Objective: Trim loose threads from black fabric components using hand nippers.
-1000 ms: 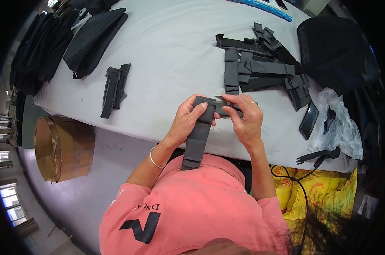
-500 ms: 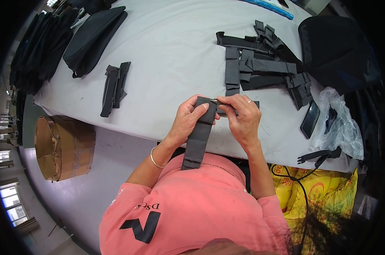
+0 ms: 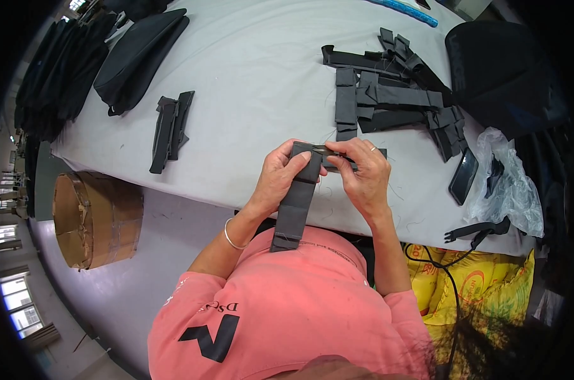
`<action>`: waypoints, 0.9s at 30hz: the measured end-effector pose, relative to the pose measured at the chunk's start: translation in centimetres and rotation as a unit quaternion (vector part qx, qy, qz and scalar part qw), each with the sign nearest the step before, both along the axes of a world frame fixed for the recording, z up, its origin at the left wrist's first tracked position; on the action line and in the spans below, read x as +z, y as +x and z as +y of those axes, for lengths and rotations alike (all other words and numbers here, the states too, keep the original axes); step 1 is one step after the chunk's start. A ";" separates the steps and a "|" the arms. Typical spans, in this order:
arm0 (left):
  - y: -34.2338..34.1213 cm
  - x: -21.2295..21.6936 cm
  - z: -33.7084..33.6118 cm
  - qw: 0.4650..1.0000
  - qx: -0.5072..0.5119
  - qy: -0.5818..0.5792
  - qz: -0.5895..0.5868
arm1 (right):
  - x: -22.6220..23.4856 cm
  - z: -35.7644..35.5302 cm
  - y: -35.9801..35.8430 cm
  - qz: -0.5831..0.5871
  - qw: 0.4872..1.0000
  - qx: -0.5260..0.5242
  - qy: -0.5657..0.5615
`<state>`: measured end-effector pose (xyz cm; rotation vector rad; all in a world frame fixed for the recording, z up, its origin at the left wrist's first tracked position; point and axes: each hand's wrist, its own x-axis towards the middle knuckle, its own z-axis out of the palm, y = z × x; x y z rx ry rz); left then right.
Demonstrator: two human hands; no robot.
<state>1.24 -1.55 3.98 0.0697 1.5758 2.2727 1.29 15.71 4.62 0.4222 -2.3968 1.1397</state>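
My left hand [image 3: 279, 172] is closed on a dark grey fabric strap [image 3: 293, 212], thumb on top near its upper end. The strap hangs down toward my pink shirt. My right hand [image 3: 366, 174] is pinched at the strap's upper right edge, around a slim metal tool [image 3: 318, 150] that is mostly hidden by the fingers. A short dark fabric piece shows behind and to the right of those fingers. Just beyond my hands lies a pile of similar dark straps [image 3: 401, 96], with loose threads around it.
Two or so dark straps [image 3: 168, 130] lie apart on the white-covered table [image 3: 255, 76]. Black bags [image 3: 141, 60] are at the far left. A phone [image 3: 463, 177], clear plastic bag [image 3: 505, 190] and buckle strap [image 3: 477, 233] sit at right. A cardboard drum [image 3: 97, 218] stands on the floor.
Almost nothing has moved. My right hand's fingers have shifted very slightly at the strap's edge, and a little more of the slim metal tool shows.
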 end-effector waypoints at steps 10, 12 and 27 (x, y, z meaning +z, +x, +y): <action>0.2 0.5 0.0 1.000 0.001 0.006 -0.010 | -0.5 0.4 0.0 -0.078 0.991 0.002 -0.112; 0.3 0.5 0.0 1.000 0.003 -0.008 -0.004 | 0.1 0.3 -0.1 -0.076 0.991 0.014 -0.107; 0.6 -0.6 0.3 1.000 -0.015 -0.010 0.007 | 0.9 0.1 -0.8 -0.030 0.996 0.078 0.024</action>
